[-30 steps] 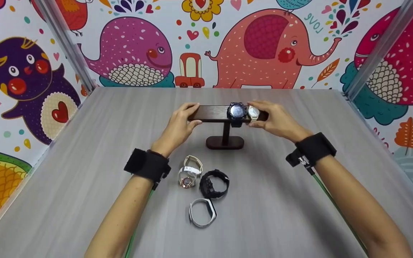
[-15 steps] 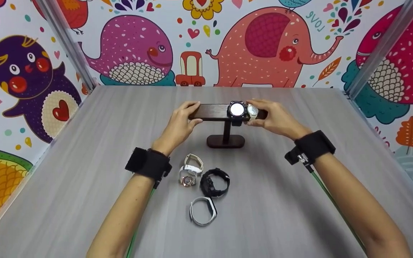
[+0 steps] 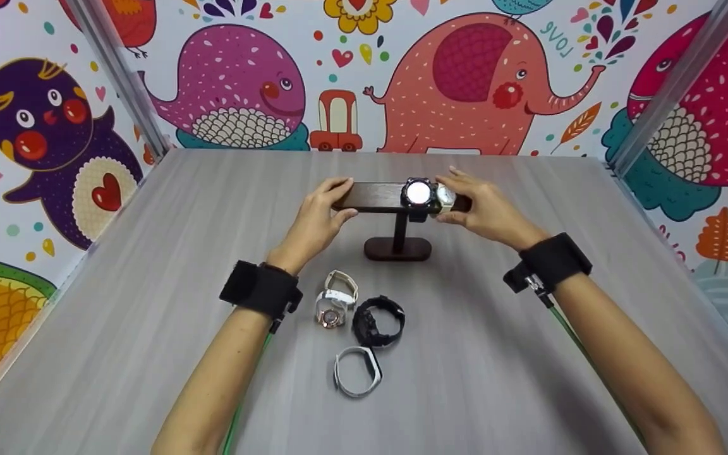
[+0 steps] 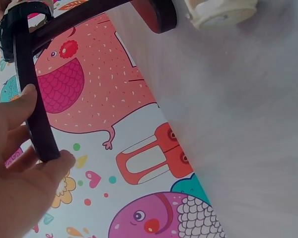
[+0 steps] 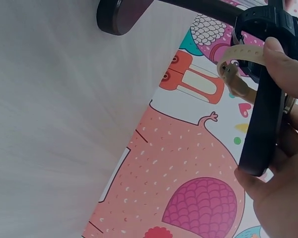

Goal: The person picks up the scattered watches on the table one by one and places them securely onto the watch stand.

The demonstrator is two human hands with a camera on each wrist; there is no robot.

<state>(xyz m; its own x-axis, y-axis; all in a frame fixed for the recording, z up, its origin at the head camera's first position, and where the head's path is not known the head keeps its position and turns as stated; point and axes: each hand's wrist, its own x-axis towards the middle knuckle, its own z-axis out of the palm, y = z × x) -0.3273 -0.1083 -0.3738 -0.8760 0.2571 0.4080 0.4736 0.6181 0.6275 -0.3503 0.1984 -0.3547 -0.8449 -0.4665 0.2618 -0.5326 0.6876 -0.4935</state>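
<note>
Though backwards, "LOVE" (image 3: 557, 41) legible on the wall (image 3: 407, 38), left grip (image 3: 315, 218) and right grip (image 3: 489, 207) closed round the dark stand (image 3: 373, 197).

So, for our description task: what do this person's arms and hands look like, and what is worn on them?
No sleeves or gloves show on the left hand or right hand. The left wristband and right wristband are wide and black, each with a thin green cable; the right shows a silvery fitting.

"LOVE" lettering (image 3: 557, 39), mirrored, on the back wall (image 3: 364, 79)
</note>
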